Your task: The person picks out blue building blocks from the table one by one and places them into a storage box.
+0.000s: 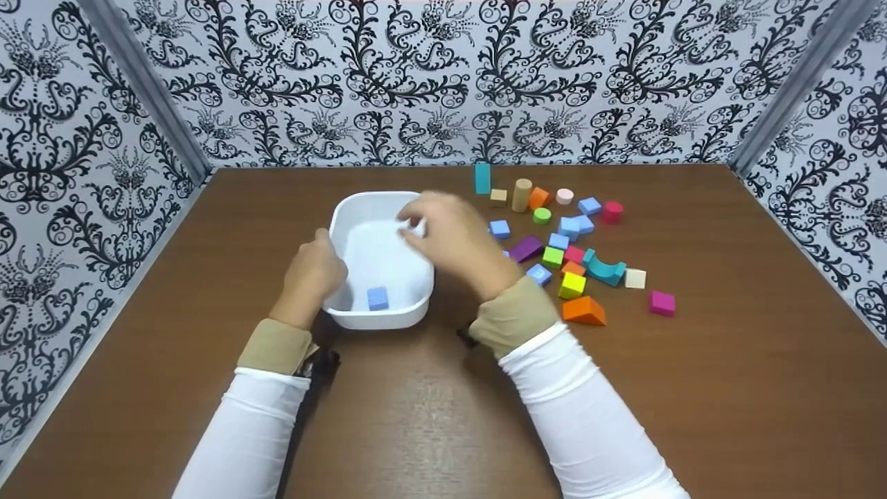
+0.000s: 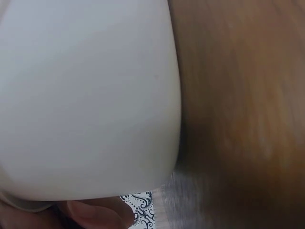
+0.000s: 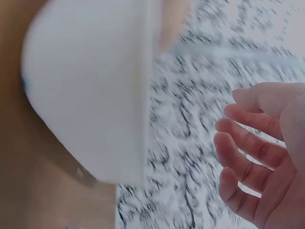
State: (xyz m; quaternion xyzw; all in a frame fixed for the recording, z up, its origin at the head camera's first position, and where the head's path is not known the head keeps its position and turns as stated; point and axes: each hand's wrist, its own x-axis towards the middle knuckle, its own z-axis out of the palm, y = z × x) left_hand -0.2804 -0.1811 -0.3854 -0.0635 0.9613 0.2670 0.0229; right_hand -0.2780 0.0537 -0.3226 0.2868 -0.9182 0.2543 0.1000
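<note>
A white plastic tub stands on the table in the head view, with one blue block inside near its front end. My left hand grips the tub's left rim. In the left wrist view the tub's outer wall fills much of the picture, and the fingers show at its rim. Over the tub's right rim is my right hand, slightly blurred. The right wrist view shows that hand with loosely bent, spread fingers and nothing in them, beside the tub.
Right of the tub lie several coloured blocks, among them a yellow cube, an orange wedge, a teal arch, a magenta block and a wooden cylinder. Patterned walls border the brown table.
</note>
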